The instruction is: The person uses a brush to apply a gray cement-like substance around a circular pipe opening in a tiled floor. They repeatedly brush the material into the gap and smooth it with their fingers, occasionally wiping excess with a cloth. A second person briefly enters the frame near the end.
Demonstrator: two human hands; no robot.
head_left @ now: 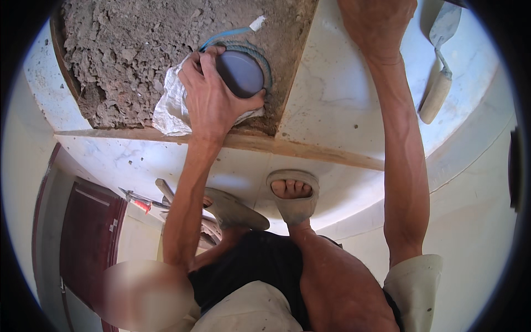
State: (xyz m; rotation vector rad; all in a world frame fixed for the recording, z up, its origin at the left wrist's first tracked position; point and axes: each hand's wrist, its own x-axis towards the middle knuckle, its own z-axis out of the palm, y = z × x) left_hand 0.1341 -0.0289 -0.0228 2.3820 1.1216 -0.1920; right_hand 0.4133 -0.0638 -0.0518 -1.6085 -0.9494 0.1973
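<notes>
My left hand (207,105) spans a round grey thing (241,73), which looks like a pipe end or its cap, thumb on the near right rim and fingers on the far left. Rope (257,52) of a blue-green colour circles its far side, and a blue strip (227,34) with a white tip trails off beyond. A crumpled white woven sack (172,108) lies under and beside this hand. At the top edge, my right hand (379,25) reaches over the pale tiles; its fingers are cut off or hidden. Right of it lies a trowel (441,61) with a wooden handle.
Rough brown soil or mortar (127,55) fills a recess among marbled tiles (326,99). A wooden strip (260,144) runs along its near edge. Tools with a red part (142,205) lie by my left foot, with a dark red door (86,238) behind. My sandalled feet stand close by.
</notes>
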